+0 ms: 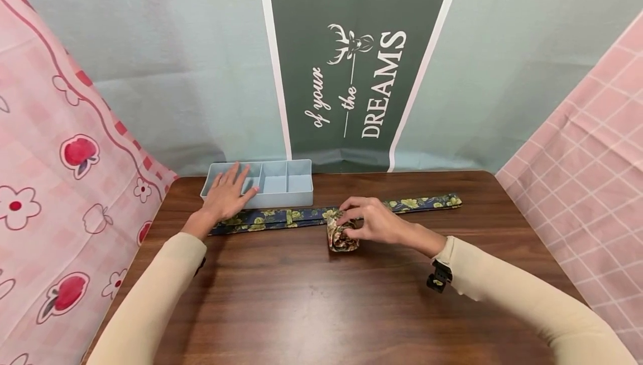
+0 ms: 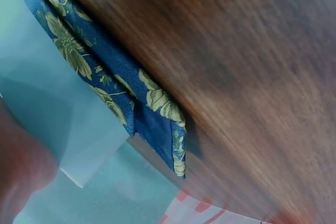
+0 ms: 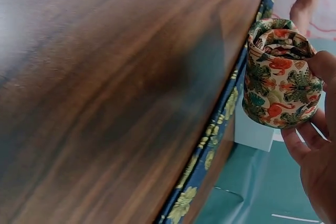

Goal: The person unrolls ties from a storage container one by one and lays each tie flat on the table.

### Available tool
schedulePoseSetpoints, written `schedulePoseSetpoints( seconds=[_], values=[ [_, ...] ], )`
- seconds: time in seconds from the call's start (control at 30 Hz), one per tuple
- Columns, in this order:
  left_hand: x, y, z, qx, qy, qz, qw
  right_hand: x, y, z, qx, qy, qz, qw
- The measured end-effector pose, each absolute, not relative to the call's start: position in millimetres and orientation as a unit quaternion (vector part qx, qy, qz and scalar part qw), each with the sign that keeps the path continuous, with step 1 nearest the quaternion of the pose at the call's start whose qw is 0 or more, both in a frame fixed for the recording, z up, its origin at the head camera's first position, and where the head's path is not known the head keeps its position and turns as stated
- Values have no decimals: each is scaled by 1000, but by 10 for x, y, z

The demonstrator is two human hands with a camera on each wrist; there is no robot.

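My right hand [image 1: 379,222] grips a rolled-up tie [image 1: 337,240] with a flamingo and leaf print on cream cloth. In the right wrist view the rolled tie [image 3: 281,90] shows its coiled top, with the thumb at one side and fingers at the other. My left hand [image 1: 225,196] spreads its fingers over the left part of a pale blue divided box [image 1: 293,197]. A navy tie [image 1: 266,220] with yellow-green flowers lies stretched sideways in front of the box, partly behind my hands. Its pointed end [image 2: 157,124] shows in the left wrist view.
The box stands at the back of the brown wooden table [image 1: 311,298]. Behind it hangs a grey-green cloth [image 1: 191,75] with printed lettering. Pink cloths hang at the left [image 1: 60,186] and right [image 1: 598,147] sides.
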State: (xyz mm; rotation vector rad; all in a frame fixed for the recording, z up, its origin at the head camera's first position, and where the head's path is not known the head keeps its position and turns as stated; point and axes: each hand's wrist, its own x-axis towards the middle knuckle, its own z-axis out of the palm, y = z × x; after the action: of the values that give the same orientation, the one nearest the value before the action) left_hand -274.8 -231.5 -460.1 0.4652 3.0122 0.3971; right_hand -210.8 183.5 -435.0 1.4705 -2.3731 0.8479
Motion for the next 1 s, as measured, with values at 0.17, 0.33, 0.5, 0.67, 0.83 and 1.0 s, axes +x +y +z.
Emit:
schedulePoseSetpoints(
  seconds=[0.17,0.33,0.5,0.67,0.83,1.0],
  values=[
    [-2722,-2313,-4632,167,976,141,-18,-2067,1857,-4438,506,-808,280,112],
    [-2662,-2205,-4607,214,964,127,-92,-2047,1858,-4497,513,-805,271,123],
    [-2594,-2055,-4572,257,950,117,-137,-2041,1855,-4546,518,-801,272,125],
    [-2506,-1934,-4560,304,924,140,-186,-2026,1850,-4587,525,-798,267,130],
    [-2374,-1770,-4564,365,883,180,-232,-1983,1848,-4614,526,-801,253,133],
    [-2200,-1551,-4553,390,875,203,-203,-1945,1849,-4630,524,-805,249,124]
  ],
)
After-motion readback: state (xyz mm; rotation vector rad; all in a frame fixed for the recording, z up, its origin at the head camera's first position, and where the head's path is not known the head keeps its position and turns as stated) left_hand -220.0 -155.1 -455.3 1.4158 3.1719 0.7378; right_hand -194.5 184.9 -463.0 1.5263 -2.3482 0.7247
